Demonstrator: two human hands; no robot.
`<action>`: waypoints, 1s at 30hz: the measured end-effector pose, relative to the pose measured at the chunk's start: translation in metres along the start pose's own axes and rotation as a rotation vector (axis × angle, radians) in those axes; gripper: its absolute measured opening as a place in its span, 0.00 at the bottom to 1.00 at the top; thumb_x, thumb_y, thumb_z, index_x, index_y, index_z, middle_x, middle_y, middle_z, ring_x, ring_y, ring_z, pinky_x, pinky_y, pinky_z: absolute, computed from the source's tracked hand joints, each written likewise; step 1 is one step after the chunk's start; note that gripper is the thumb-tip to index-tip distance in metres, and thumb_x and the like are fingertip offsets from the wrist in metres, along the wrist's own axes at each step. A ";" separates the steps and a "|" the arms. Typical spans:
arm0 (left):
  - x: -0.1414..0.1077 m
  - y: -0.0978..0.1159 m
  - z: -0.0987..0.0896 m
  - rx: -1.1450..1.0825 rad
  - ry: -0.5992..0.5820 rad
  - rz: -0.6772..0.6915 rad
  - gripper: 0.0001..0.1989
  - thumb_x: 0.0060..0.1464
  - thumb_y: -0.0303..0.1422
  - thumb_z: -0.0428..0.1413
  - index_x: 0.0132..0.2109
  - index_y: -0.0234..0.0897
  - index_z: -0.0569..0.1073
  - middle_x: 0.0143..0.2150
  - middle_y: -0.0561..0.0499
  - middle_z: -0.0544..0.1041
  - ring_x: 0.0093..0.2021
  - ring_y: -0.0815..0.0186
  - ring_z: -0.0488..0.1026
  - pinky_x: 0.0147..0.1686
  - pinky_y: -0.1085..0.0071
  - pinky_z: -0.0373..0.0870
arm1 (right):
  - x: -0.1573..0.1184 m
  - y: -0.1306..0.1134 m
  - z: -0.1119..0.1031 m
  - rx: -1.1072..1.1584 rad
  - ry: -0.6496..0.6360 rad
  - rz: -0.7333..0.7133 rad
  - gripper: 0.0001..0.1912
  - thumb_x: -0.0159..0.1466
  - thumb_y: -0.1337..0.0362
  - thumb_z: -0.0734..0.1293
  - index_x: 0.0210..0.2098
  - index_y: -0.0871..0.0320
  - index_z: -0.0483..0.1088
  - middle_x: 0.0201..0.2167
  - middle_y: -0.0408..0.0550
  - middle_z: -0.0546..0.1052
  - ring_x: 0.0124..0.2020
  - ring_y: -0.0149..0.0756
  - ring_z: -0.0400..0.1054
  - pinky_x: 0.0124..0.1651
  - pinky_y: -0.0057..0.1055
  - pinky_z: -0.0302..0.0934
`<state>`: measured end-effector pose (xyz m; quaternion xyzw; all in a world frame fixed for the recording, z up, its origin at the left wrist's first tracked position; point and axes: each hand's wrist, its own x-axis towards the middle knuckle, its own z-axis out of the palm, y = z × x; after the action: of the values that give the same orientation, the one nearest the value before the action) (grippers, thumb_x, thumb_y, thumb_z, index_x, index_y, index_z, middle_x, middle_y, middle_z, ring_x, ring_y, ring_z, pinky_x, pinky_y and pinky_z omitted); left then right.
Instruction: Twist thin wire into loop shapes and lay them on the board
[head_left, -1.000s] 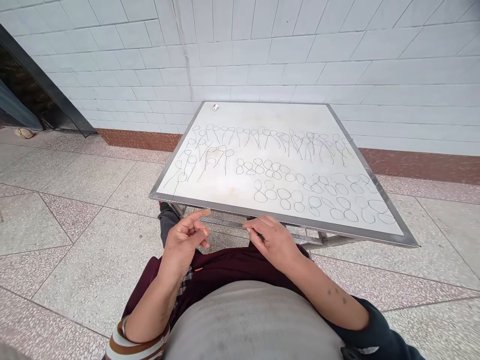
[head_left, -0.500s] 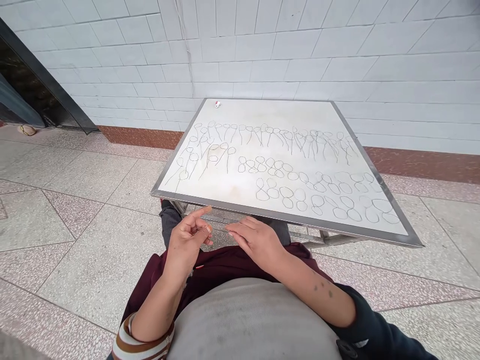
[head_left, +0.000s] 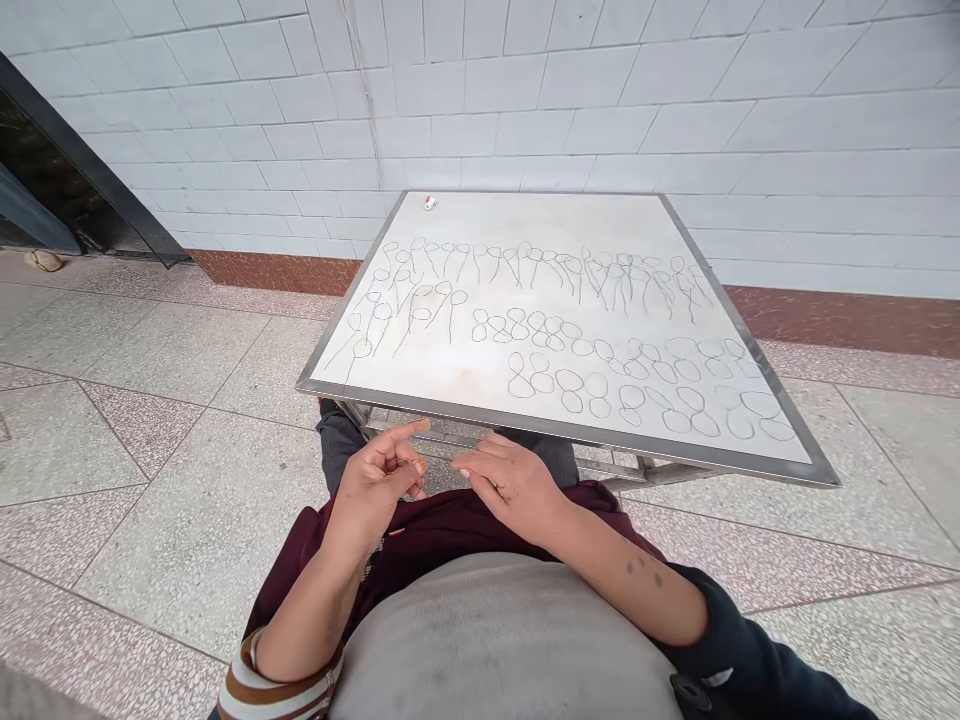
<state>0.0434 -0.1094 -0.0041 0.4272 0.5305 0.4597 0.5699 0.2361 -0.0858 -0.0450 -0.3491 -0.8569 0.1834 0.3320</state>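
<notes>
My left hand [head_left: 382,478] is over my lap, its index finger stretched out while thumb and middle finger pinch together; anything between them is too thin to make out. Facing it across a small gap, my right hand [head_left: 510,480] has its fingers pressed together, thumb beneath, and what they may hold is hidden. Both are just below the near edge of a white board-topped table [head_left: 442,375]. On the table lie many thin dark loops [head_left: 570,390], some in figure-eight pairs, and others with long tails [head_left: 450,310].
A small white and red item [head_left: 430,203] sits at the table's far left corner. Behind stands a white tiled wall [head_left: 510,100]. At the left are a dark doorway [head_left: 67,170] and a slipper [head_left: 45,260]. My knees are under the table's near edge.
The view has shifted slightly, so the table appears a little higher and further left. Both hands keep nearly the same pose; my left index fingertip has dipped slightly.
</notes>
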 end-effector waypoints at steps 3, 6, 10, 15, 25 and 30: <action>-0.001 0.001 -0.002 0.027 -0.041 -0.005 0.21 0.48 0.29 0.59 0.51 0.39 0.74 0.29 0.55 0.69 0.26 0.72 0.67 0.26 0.74 0.70 | -0.004 0.001 -0.004 0.026 -0.026 -0.006 0.13 0.68 0.68 0.56 0.39 0.56 0.72 0.28 0.46 0.74 0.30 0.35 0.63 0.36 0.32 0.61; 0.001 0.005 -0.005 0.088 -0.126 0.020 0.21 0.49 0.29 0.59 0.52 0.39 0.73 0.30 0.54 0.69 0.26 0.72 0.66 0.26 0.75 0.70 | -0.006 -0.002 -0.008 0.129 -0.077 0.019 0.12 0.68 0.67 0.57 0.41 0.55 0.72 0.31 0.46 0.76 0.34 0.34 0.66 0.39 0.32 0.62; 0.007 0.023 -0.007 0.189 -0.219 0.075 0.24 0.51 0.31 0.58 0.57 0.41 0.69 0.31 0.53 0.69 0.30 0.69 0.67 0.28 0.73 0.71 | -0.006 -0.012 -0.008 0.258 -0.046 0.206 0.09 0.66 0.66 0.60 0.40 0.54 0.72 0.31 0.43 0.77 0.32 0.32 0.69 0.37 0.29 0.63; 0.010 0.045 -0.006 0.120 -0.124 0.167 0.34 0.52 0.36 0.59 0.64 0.46 0.58 0.51 0.44 0.71 0.43 0.62 0.73 0.38 0.67 0.72 | 0.000 -0.022 -0.002 0.389 0.133 0.402 0.08 0.64 0.64 0.61 0.37 0.55 0.72 0.30 0.44 0.76 0.28 0.31 0.69 0.30 0.27 0.63; 0.018 -0.011 0.033 -0.234 0.147 0.149 0.18 0.50 0.37 0.61 0.48 0.37 0.75 0.41 0.45 0.79 0.41 0.64 0.74 0.35 0.72 0.67 | 0.014 -0.018 0.019 0.594 0.250 0.423 0.10 0.64 0.59 0.61 0.42 0.52 0.71 0.34 0.45 0.77 0.32 0.35 0.73 0.31 0.29 0.70; 0.019 -0.011 0.034 -0.219 0.188 0.132 0.14 0.51 0.38 0.60 0.43 0.38 0.79 0.37 0.48 0.80 0.39 0.64 0.74 0.37 0.72 0.67 | 0.009 -0.008 0.032 0.554 0.210 0.375 0.10 0.65 0.60 0.61 0.43 0.52 0.70 0.38 0.47 0.77 0.32 0.35 0.75 0.35 0.33 0.72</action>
<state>0.0784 -0.0933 -0.0167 0.3516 0.4988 0.5893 0.5295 0.2049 -0.0872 -0.0595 -0.4141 -0.6566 0.4301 0.4609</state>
